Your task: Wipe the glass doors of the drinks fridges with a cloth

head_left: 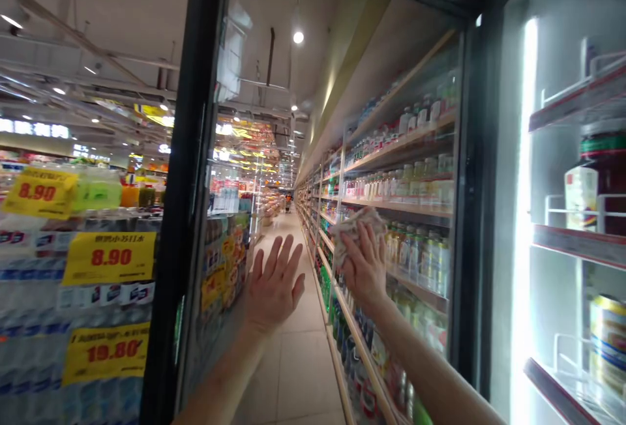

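An opened fridge door with a dark frame stands in front of me, and the aisle shows through its glass pane. My left hand lies flat toward the glass at lower centre, fingers stretched and a little apart, holding nothing. To its right, my right hand presses a crumpled, pale patterned cloth against the pane. Its fingers are spread over the cloth, which sticks out above and to the left of them. Whether the left palm touches the glass is hard to tell.
At right is the lit fridge interior with wire-railed shelves, a dark bottle and a can. Packed bottles with yellow price signs stand at left. Beyond the glass are long drink shelves, a tiled floor and a distant person.
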`<state>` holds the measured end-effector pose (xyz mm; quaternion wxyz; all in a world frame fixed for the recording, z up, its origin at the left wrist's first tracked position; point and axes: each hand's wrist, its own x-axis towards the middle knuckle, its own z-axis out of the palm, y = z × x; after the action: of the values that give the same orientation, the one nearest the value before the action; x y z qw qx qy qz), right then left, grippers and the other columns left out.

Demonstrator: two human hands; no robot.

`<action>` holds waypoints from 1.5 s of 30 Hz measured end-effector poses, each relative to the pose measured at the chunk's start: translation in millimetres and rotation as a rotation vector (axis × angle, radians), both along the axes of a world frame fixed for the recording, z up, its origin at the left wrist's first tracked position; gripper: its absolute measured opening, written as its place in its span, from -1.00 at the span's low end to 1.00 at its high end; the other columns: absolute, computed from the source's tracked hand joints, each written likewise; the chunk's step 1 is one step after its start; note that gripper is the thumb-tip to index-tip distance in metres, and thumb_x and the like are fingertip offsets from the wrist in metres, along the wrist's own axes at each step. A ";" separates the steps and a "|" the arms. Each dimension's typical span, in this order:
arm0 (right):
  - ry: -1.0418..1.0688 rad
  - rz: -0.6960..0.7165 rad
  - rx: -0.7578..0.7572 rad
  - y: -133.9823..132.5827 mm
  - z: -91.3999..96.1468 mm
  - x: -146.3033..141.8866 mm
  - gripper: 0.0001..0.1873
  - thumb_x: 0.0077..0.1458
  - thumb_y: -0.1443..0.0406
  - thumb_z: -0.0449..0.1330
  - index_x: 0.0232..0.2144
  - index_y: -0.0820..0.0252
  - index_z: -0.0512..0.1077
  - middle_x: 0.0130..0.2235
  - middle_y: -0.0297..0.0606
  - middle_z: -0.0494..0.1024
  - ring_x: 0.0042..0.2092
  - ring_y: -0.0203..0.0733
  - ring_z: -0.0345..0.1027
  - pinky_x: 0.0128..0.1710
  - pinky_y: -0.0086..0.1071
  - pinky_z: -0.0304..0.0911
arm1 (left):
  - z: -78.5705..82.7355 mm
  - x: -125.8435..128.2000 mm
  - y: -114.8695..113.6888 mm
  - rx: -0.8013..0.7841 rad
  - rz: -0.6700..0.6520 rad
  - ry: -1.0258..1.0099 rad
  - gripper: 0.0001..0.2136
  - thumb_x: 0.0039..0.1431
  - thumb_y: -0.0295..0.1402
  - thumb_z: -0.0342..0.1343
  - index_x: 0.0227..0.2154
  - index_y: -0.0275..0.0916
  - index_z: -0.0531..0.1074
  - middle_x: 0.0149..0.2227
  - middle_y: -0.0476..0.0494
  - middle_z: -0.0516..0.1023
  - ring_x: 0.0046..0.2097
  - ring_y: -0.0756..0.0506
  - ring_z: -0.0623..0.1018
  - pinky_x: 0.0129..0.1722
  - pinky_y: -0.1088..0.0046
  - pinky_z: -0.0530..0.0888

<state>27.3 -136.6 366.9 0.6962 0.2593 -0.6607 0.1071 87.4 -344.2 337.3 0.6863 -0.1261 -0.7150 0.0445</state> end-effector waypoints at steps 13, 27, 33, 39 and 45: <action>-0.015 -0.015 -0.133 21.4 47.4 -13.3 -0.52 0.09 0.33 -0.05 0.07 0.02 0.28 0.22 -0.19 0.19 0.26 -0.07 -0.04 0.20 0.03 -0.09 | -0.3 -2.5 -0.6 0.015 -0.034 0.006 -0.44 0.19 -0.28 -0.04 0.24 -0.16 -0.02 0.21 -0.19 0.19 0.27 -0.14 0.09 0.26 0.17 -0.06; -0.093 -0.040 -0.590 36.5 70.3 -17.4 -0.47 0.10 0.31 -0.12 0.13 0.17 0.22 0.23 -0.04 0.14 0.27 0.07 -0.08 0.15 0.15 -0.07 | -0.6 -2.4 -0.2 0.021 -0.055 -0.008 -0.41 0.19 -0.28 -0.04 0.25 -0.13 -0.09 0.21 -0.19 0.17 0.27 -0.17 0.11 0.25 0.13 -0.05; -0.068 -0.048 -0.088 35.5 57.5 -15.4 -0.49 0.10 0.32 -0.08 0.11 0.04 0.24 0.24 -0.18 0.14 0.27 -0.06 -0.07 0.20 0.03 -0.09 | 1.1 -1.3 -0.8 0.005 -0.040 0.010 -0.44 0.19 -0.28 -0.04 0.24 -0.17 -0.03 0.20 -0.22 0.20 0.27 -0.17 0.12 0.25 0.13 -0.04; -0.093 -0.042 -0.546 54.2 61.0 -23.0 -0.46 0.10 0.33 -0.12 0.14 0.18 0.22 0.23 -0.01 0.14 0.26 0.08 -0.07 0.14 0.16 -0.06 | 1.0 -1.4 -0.6 -0.022 -0.003 0.040 -0.49 0.18 -0.30 -0.04 0.20 -0.24 0.09 0.18 -0.26 0.24 0.28 -0.16 0.10 0.25 0.15 -0.05; 0.010 -0.073 -0.049 8.9 26.9 -11.9 -0.47 0.09 0.33 -0.03 0.14 0.05 0.19 0.25 -0.12 0.10 0.30 -0.03 -0.15 0.19 0.03 -0.10 | 6.7 2.8 -1.9 -0.015 -0.023 0.007 -0.54 0.17 -0.28 -0.02 0.14 -0.22 0.19 0.15 -0.24 0.30 0.24 -0.19 0.18 0.23 0.14 0.00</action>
<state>15.4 -127.7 393.8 0.7091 0.2183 -0.6635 0.0967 90.2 -346.1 344.0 0.6881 -0.1394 -0.7108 0.0424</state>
